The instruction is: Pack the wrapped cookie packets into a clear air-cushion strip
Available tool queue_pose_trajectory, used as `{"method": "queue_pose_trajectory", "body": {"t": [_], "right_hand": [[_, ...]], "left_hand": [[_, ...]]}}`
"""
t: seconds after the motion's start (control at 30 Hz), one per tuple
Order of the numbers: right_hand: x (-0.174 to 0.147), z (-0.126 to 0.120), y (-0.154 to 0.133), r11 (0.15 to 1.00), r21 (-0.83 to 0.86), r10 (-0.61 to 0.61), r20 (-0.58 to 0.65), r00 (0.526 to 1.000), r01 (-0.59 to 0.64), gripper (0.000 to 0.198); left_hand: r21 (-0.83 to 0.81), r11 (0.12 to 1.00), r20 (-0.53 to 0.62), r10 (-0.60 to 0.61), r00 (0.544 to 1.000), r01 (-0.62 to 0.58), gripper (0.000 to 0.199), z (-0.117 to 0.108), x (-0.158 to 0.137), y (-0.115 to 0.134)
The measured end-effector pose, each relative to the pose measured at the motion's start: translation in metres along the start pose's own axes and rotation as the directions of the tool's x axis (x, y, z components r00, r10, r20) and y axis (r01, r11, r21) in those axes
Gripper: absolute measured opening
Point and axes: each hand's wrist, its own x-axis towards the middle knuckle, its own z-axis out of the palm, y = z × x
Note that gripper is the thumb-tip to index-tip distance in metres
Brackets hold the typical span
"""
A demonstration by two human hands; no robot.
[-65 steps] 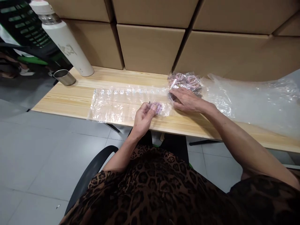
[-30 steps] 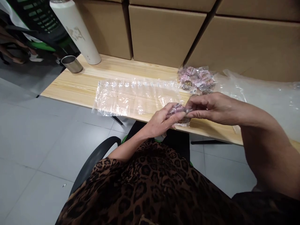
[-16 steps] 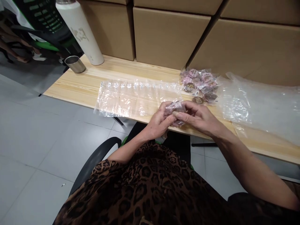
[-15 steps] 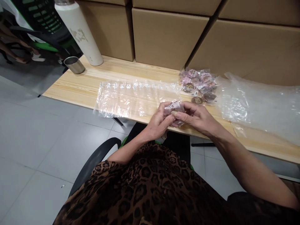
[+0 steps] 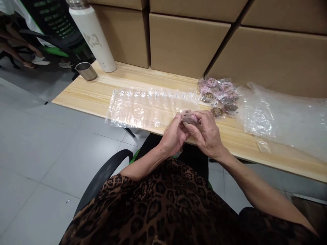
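Observation:
Both my hands meet at the table's front edge around a small round packet (image 5: 190,118), brown and pink in clear wrapping. My right hand (image 5: 208,134) is closed on its right side, thumb across the front. My left hand (image 5: 174,136) grips it from the left, its fingers partly hidden behind. Just beyond lies a pile of similar wrapped packets (image 5: 227,91), pink and brown. One brown packet (image 5: 217,112) sits nearest my right hand. Left of my hands, a row of overlapping clear plastic bags (image 5: 135,109) is spread flat along the table.
Large clear plastic sheeting (image 5: 293,119) covers the table's right part. Stacked cardboard boxes (image 5: 189,44) line the back. A white flask (image 5: 95,41) and a metal cup (image 5: 87,71) stand at the left end of the wooden table (image 5: 74,95). Another person's legs (image 5: 22,51) show at far left.
The packet has turned in my hands, so its brown and pink side shows more. My right hand has curled more upright around it. The view has shifted slightly.

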Motion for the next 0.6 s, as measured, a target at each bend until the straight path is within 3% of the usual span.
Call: {"method": "queue_pose_trajectory", "body": {"t": [0.2,0.3,0.37,0.43,0.5,0.57,0.6], "right_hand": [[-0.001,0.002,-0.006,0.998,-0.062,0.003,0.109,0.994,0.004,0.023],[0.005,-0.006,-0.005,0.995,0.044,0.08,0.095,0.992,-0.085,0.019],[0.016,-0.015,0.002,0.964,0.166,0.2,0.067,0.977,-0.209,0.024],[0.035,-0.022,0.017,0.908,0.278,0.322,0.016,0.947,-0.313,0.035],[0.057,-0.023,0.039,0.864,0.361,0.398,-0.061,0.915,-0.352,0.044],[0.077,-0.016,0.062,0.828,0.428,0.44,-0.096,0.893,-0.362,0.047],[0.085,-0.01,0.072,0.804,0.457,0.461,-0.076,0.884,-0.38,0.047]], "left_hand": [[-0.004,1.0,-0.092,-0.005,0.996,0.004,0.024,0.002,-0.001,-0.004],[0.103,0.995,-0.044,0.011,0.999,-0.007,0.04,-0.001,-0.005,-0.004],[0.275,0.956,-0.036,0.114,0.993,-0.1,0.055,-0.008,-0.009,0.001],[0.521,0.812,-0.029,0.326,0.945,-0.264,0.065,-0.02,-0.013,0.014],[0.767,0.527,0.029,0.541,0.84,-0.366,0.071,-0.039,-0.015,0.035],[0.924,0.208,0.099,0.68,0.727,-0.321,0.076,-0.062,-0.015,0.061],[0.966,0.083,0.115,0.71,0.694,-0.245,0.077,-0.074,-0.015,0.075]]}}
